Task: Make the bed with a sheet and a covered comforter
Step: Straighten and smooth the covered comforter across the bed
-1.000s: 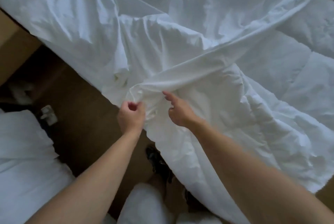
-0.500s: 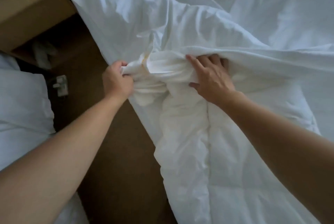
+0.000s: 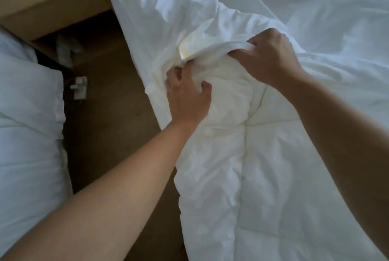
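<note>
Brown floor (image 3: 109, 134) borders our bed; our left hand (image 3: 187, 96) clutches the comforter (image 3: 263, 176) corner, right hand (image 3: 269, 56) fingers clamped on the cover (image 3: 210, 8) edge.

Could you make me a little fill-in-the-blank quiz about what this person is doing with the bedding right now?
1. Both hands are gripping bedding whose colour is ____.
2. The left hand pushes the quilted comforter into the cover, whose edge the ____ hand holds up.
3. The floor beside the bed is coloured ____.

Missing words: white; right; brown
</note>
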The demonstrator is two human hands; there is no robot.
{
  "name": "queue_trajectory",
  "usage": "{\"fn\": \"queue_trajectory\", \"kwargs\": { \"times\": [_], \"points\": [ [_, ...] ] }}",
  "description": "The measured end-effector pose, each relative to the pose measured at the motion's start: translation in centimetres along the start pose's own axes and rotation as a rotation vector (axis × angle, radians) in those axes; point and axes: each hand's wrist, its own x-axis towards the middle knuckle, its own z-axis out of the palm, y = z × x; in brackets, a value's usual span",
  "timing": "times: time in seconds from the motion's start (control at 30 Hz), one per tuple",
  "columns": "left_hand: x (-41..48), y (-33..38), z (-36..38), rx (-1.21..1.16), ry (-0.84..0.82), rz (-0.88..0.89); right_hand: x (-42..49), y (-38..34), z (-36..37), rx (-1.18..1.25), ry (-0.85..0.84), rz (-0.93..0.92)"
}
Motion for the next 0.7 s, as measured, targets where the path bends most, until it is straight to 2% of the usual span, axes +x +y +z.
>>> {"fn": "queue_trajectory", "kwargs": {
  "times": [0.07,0.13,0.3,0.37,0.43,0.5,0.53,0.57,0.6,0.7],
  "points": [
    [2.3,0.3,-0.1,0.074,0.080,-0.017,-0.5,-0.3,-0.2,-0.017,0.013,-0.019],
    [3.7,0.5,0.2,0.144,0.051,-0.070,-1.2,-0.5,0.0,-0.064,0.006,-0.027],
    [5.0,-1.0,0.2,0.191,0.120,-0.292,-2.4,0.3,1.4,-0.223,0.073,0.006],
    [5.5,-2.8,-0.7,0.339,0.113,-0.189,-2.6,1.3,1.8,-0.305,0.143,0.020],
    [6.1,-4.3,-1.9,0.397,0.035,-0.026,-3.4,1.9,2.6,-0.362,0.352,-0.031],
    [6.3,-4.9,-2.7,0.280,-0.006,0.082,-5.0,1.6,4.2,-0.321,0.463,-0.245],
    [6.3,-4.8,-3.1,0.178,0.028,0.066,-5.7,1.4,5.2,-0.305,0.421,-0.394],
    [6.1,-4.6,-3.5,0.069,0.071,0.015,-6.3,1.5,6.4,-0.327,0.295,-0.477],
    [5.7,-4.5,-3.8,-0.020,0.088,-0.037,-6.5,1.7,7.4,-0.379,0.148,-0.460],
    [3.0,-4.9,-4.1,-0.035,0.016,-0.012,-5.5,2.2,9.1,-0.529,-0.152,-0.130]
  ]
}}
